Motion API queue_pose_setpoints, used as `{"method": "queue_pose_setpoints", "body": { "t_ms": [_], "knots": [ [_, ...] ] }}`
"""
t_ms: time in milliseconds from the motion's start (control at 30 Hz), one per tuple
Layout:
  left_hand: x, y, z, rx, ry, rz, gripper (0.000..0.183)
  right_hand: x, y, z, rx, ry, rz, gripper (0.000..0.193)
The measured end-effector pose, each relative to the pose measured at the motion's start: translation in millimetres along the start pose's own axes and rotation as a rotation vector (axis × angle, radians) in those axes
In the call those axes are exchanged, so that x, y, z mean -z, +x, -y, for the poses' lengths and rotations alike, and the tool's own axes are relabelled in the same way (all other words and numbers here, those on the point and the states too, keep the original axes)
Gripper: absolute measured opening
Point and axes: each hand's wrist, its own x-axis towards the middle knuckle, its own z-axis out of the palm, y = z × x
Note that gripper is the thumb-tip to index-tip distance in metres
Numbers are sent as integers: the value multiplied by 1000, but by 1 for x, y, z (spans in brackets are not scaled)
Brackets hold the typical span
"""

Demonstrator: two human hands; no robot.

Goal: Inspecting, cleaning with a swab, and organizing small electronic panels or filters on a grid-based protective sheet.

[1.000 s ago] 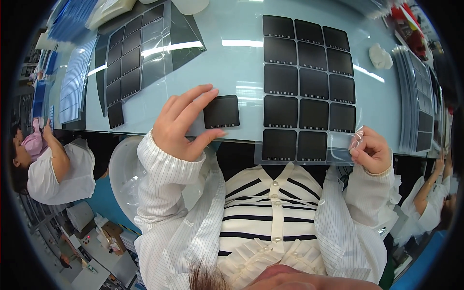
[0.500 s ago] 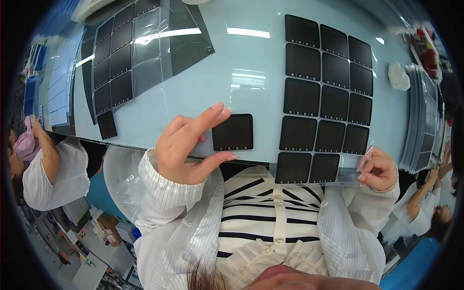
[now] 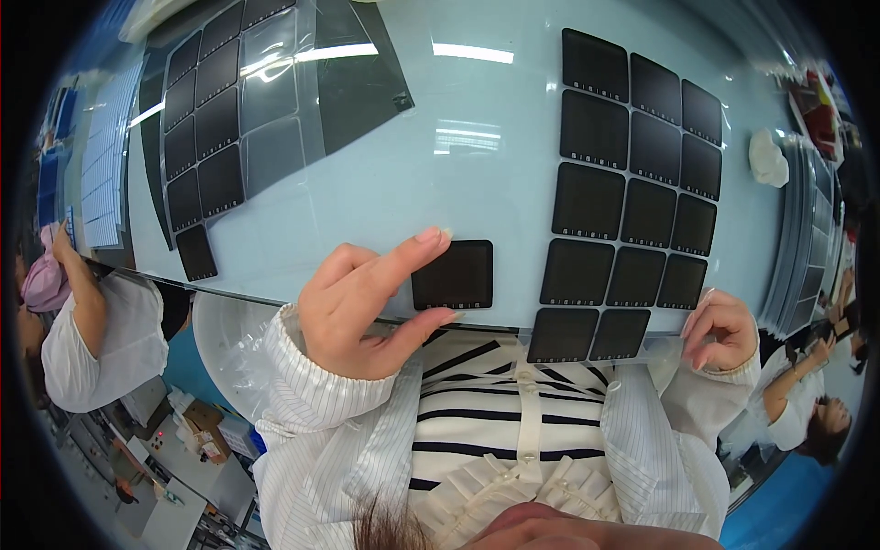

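My left hand point(image 3: 362, 307) reaches around the left side of a single black square panel point(image 3: 456, 277) with rounded corners. Its index finger meets the upper left corner, and its thumb is at the lower edge. To the right lies a clear plastic sheet point(image 3: 674, 348) bearing several rows of similar black squares point(image 3: 587, 202). Its lower end hangs over the near table edge. With fingers curled, my right hand point(image 3: 720, 330) pinches the sheet's lower right edge; the fingertips partly hide the grip.
Another clear sheet with black squares point(image 3: 218, 124) lies far left over a dark sheet point(image 3: 362, 82), with one loose dark square point(image 3: 196, 253) below. A crumpled white piece point(image 3: 768, 158) and stacked sheets point(image 3: 790, 266) are at right. Other people point(image 3: 101, 339) sit on both sides.
The view has shifted slightly, so the table things appear lower. Both hands keep nearly the same grip; the right fingers have shifted a little along the sheet's edge.
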Motion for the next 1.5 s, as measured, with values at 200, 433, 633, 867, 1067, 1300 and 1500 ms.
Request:
{"method": "queue_pose_setpoints", "body": {
  "t_ms": [200, 433, 633, 867, 1067, 1300, 1500],
  "knots": [
    [0, -6, -4, -48, 79, -21, 57, -20, 5, 17, -252, 152, -271, 27],
    [-4, -15, -13, -314, 324, -15, 39, -46, 20, 39, -191, 249, -498, 31],
    [-10, -40, -15, -475, 376, -69, 34, -51, 7, 28, -202, 228, -503, 32],
    [-10, -40, -49, -65, -144, -222, 36, -56, 6, 29, -99, 250, -561, 29],
    [-31, 0, -68, -321, -172, -354, 42, -57, 7, 27, -72, 286, -562, 30],
    [-42, 8, -93, -444, -28, -207, 44, -68, -11, 29, 92, -212, -824, 27],
    [-55, 6, -120, -536, 4, -132, 37, -90, -8, 70, 566, -328, -703, 80]
  ]
}}
